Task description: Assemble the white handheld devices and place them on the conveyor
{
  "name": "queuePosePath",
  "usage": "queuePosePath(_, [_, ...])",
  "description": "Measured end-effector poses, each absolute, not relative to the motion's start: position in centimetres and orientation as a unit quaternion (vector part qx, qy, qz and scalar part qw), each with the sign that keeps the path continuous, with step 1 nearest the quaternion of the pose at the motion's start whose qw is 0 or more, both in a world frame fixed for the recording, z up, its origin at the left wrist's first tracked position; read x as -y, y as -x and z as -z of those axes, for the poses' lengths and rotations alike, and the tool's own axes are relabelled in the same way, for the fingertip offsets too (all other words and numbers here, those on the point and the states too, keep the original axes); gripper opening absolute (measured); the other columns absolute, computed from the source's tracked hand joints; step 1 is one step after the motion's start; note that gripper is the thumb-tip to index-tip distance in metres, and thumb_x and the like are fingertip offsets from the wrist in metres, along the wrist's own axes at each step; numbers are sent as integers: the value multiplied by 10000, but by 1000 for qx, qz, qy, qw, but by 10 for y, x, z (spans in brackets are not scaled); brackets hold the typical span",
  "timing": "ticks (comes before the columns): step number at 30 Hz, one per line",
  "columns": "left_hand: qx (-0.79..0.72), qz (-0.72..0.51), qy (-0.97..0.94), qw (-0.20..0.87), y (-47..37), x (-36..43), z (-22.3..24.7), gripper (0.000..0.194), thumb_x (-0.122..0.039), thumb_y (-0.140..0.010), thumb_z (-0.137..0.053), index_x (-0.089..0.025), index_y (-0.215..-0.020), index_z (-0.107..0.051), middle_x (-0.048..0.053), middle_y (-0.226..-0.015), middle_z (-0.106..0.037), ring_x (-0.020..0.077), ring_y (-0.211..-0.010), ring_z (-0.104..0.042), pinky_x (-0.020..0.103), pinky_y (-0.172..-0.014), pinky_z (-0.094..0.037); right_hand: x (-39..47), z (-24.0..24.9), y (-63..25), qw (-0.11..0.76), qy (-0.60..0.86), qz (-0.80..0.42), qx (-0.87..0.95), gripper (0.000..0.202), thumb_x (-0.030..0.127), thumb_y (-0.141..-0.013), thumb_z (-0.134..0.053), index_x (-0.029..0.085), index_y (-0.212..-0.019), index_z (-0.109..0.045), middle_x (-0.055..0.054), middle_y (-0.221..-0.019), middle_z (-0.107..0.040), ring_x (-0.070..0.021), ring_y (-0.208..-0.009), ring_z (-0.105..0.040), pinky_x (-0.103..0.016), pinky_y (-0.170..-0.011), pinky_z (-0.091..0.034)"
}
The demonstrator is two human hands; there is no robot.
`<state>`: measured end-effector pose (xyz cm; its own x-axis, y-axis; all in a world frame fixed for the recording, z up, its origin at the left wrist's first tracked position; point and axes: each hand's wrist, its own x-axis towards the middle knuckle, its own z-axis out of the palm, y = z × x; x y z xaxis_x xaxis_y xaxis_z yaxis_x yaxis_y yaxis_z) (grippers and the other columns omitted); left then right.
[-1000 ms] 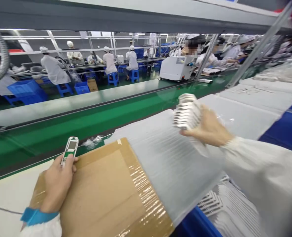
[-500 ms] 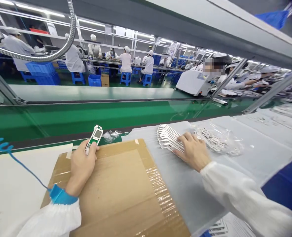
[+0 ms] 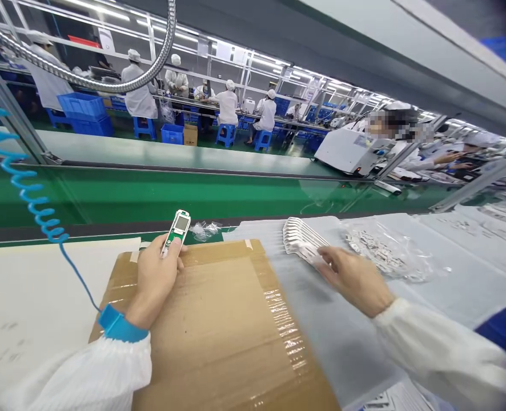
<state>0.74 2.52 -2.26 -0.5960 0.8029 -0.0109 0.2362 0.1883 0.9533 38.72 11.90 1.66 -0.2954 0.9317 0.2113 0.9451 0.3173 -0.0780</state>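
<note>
Head camera: left fingers [image 3: 175, 246] pinch handset [image 3: 182, 221]; right fingers [image 3: 332, 257] have curled beside white stack [image 3: 299, 234], grip unclear.

- No word, brand, number or sign is legible.
- White handheld device [image 3: 177, 229]: tiny pale marks show on its green board, too small to make out, and its grey screen gives no readable digits.
- Pale sheet [image 3: 21, 285] on the left: faint grey smudges lie towards its lower part, none clear enough to tell as letters.
- Hanging papers [image 3: 224, 51] in the background: too small and distant to tell whether they bear print.
- White machine [image 3: 342, 149] at the upper right: any lettering on its casing is too small to read.
</note>
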Motion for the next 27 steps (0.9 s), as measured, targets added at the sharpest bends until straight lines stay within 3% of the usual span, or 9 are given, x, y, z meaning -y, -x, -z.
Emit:
queuePosePath(2, [-702, -543, -348, 302, -10, -26, 20, 351, -517, -849, -579, -187, -913, -684, -6, -571, -610, 161, -556, -569, 265, -545, -439, -124, -41, -368, 197, 570, -84, 793, 274, 460, -834, -650, 220, -966, -638, -50, -857, -740, -258, -748, -696, -386, -694, -505])
queuePosePath(5, [-671, -557, -339, 353, -16, -25, 11, 396, -555, -814, -628, -177, -923, -675, -11, -563, -588, 142, -535, -539, 245, -511, -407, -132, -60, -317, 295, 497, -355, 734, 322, 491, -801, -709, 214, -943, -629, -47, -932, -746, -252, -851, -702, -395, -753, -541])
queuePosePath(8, [-634, -562, -344, 405, -23, -22, 3, 464, -600, -778, -663, -169, -949, -660, -9, -602, -595, 125, -527, -513, 236, -493, -381, -131, -42, -247, 346, 389, -556, 648, 329, 424, -753, -778, 208, -942, -618, -50, -979, -753, -224, -871, -687, -374, -764, -538])
queuePosePath(11, [-606, -571, -351, 429, -27, -19, 0, 497, -615, -750, -695, -164, -951, -642, -8, -651, -603, 111, -542, -499, 221, -490, -366, -121, -4, -181, 391, 318, -677, 537, 513, 334, -652, -859, 245, -1049, -546, -25, -1023, -764, -190, -776, -671, -332, -659, -523])
queuePosePath(13, [-626, -558, -345, 422, -26, -19, 2, 497, -589, -717, -744, -162, -941, -628, -28, -597, -571, 100, -516, -467, 207, -476, -342, -113, 18, -154, 417, 285, -701, 503, 564, 331, -680, -849, 258, -1119, -503, -21, -1056, -763, -179, -763, -669, -331, -664, -530])
queuePosePath(16, [-664, -530, -325, 416, -24, -21, 4, 467, -545, -726, -754, -155, -942, -616, -60, -479, -494, 88, -457, -407, 191, -446, -289, -108, 30, -147, 417, 232, -707, 521, 575, 370, -762, -806, 268, -1222, -476, -39, -1155, -744, -199, -926, -695, -367, -812, -555])
queuePosePath(19, [-642, -548, -315, 434, -23, -21, 4, 434, -507, -734, -750, -150, -925, -593, -62, -463, -486, 79, -427, -386, 191, -427, -262, -111, 27, -167, 384, 195, -716, 550, 563, 415, -810, -777, 282, -1288, -512, -57, -1316, -682, -227, -1107, -671, -410, -958, -531])
queuePosePath(21, [-609, -566, -321, 454, -22, -22, 4, 416, -459, -715, -779, -154, -896, -562, -57, -503, -507, 72, -439, -404, 190, -430, -272, -117, 25, -179, 380, 206, -697, 572, 523, 416, -834, -768, 274, -1290, -555, -61, -1307, -688, -223, -1146, -657, -404, -1025, -497])
queuePosePath(27, [-565, -588, -337, 471, -17, -21, 8, 433, -390, -707, -829, -159, -927, -537, -39, -685, -569, 53, -500, -460, 187, -465, -344, -125, 32, -186, 393, 200, -657, 612, 420, 483, -838, -745, 315, -1207, -635, -43, -1180, -729, -230, -1038, -690, -384, -955, -536])
